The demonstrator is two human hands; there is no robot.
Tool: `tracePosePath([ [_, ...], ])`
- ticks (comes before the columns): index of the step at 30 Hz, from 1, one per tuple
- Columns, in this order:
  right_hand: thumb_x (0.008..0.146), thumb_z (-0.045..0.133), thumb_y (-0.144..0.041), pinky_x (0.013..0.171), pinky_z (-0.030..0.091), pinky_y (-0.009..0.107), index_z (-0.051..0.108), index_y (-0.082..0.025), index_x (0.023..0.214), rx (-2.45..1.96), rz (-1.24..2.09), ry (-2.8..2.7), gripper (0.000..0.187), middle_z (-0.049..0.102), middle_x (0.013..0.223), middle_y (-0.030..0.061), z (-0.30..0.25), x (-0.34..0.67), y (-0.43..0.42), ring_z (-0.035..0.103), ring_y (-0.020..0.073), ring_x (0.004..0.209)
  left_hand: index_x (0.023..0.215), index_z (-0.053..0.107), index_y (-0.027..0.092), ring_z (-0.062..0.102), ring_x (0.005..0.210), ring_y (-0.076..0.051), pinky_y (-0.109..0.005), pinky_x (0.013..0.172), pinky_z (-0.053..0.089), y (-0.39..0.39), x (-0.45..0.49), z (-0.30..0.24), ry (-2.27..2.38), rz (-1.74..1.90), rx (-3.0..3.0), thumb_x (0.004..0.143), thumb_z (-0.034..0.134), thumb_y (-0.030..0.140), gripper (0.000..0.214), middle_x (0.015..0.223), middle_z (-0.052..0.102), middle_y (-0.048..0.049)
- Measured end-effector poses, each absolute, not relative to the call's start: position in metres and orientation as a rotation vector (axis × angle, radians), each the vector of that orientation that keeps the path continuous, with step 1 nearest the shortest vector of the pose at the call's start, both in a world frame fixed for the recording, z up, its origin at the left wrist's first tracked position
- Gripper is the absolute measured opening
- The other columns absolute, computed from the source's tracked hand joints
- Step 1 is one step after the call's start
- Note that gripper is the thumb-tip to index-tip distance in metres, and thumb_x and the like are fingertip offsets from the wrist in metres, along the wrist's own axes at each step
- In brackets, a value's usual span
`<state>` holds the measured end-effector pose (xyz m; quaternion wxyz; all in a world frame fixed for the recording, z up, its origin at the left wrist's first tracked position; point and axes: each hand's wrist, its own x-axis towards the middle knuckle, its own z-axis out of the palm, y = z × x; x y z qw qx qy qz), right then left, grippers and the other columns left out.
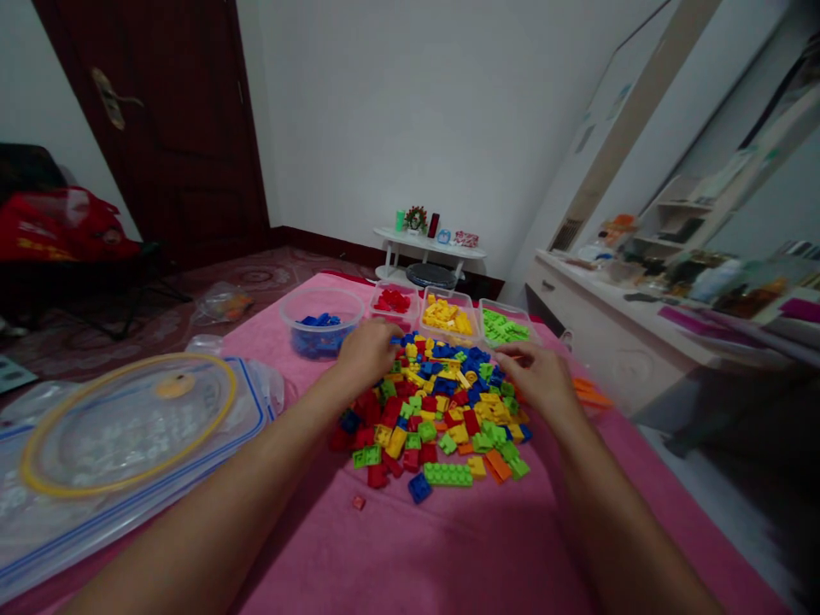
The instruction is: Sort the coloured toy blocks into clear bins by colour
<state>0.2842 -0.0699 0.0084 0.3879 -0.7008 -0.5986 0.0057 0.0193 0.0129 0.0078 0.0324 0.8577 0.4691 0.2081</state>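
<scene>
A heap of toy building bricks (442,401) in blue, red, yellow, green and orange lies on the pink cloth. At its far left edge is my left hand (368,354), fingers closed, with a bit of a blue brick (395,340) showing at the fingertips. My right hand (538,371) reaches over the heap's far right side. Its thumb and forefinger are slightly apart, and I make out no brick between them. Behind the heap stand a round tub of blue bricks (320,320) and boxes of red bricks (392,301), yellow bricks (447,314) and green bricks (505,326).
To the left, a yellow-rimmed round lid (221,376) rests on a clear plastic bag (256,401). Orange pieces (590,393) lie right of my right hand. A white cabinet (595,307) runs along the right. A small white shelf (429,243) stands by the wall.
</scene>
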Motion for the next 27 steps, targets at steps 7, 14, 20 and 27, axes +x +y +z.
tracePosePath([
  [7,0.073,0.056,-0.03,0.059,0.046,0.029,0.073,-0.018,0.082,-1.758,0.103,-1.683,0.022,0.072,0.075,0.0041,0.0,0.26,-0.068,0.061,0.0172,0.062,0.123,0.06,0.018,0.059,0.105,-0.034,-0.041,0.082,0.048,0.013,0.007,0.008,1.64,0.237,2.603,0.076,0.061,0.039,0.051,0.112,0.063,-0.0185],
  [14,0.077,0.057,-0.022,0.066,0.047,0.028,0.072,-0.019,0.086,-1.616,0.28,-1.871,0.018,0.07,0.081,0.0028,-0.002,0.21,-0.076,0.062,0.0157,0.069,0.108,0.069,0.018,0.063,0.094,-0.021,-0.026,0.08,0.048,0.014,0.021,0.005,1.121,0.39,2.326,0.079,0.061,0.034,0.035,0.102,0.071,-0.0076],
  [20,0.083,0.058,-0.018,0.092,0.042,0.031,0.062,-0.027,0.115,-1.327,0.246,-2.285,0.034,0.057,0.118,0.0046,-0.007,0.158,-0.1,0.054,0.0186,0.109,0.113,0.067,0.017,0.065,0.083,-0.016,-0.021,0.071,0.048,0.012,0.027,0.007,0.982,0.502,2.172,0.083,0.052,0.023,0.034,0.1,0.072,-0.0049],
  [27,0.084,0.058,-0.024,0.075,0.04,0.026,0.061,-0.024,0.107,-1.576,0.196,-2.354,0.023,0.054,0.107,0.004,-0.007,0.167,-0.099,0.057,0.015,0.087,0.092,0.074,0.023,0.066,0.084,-0.019,-0.025,0.072,0.048,0.006,-0.003,0.043,1.469,0.175,2.581,0.068,0.061,0.013,0.029,0.091,0.073,-0.0048],
])
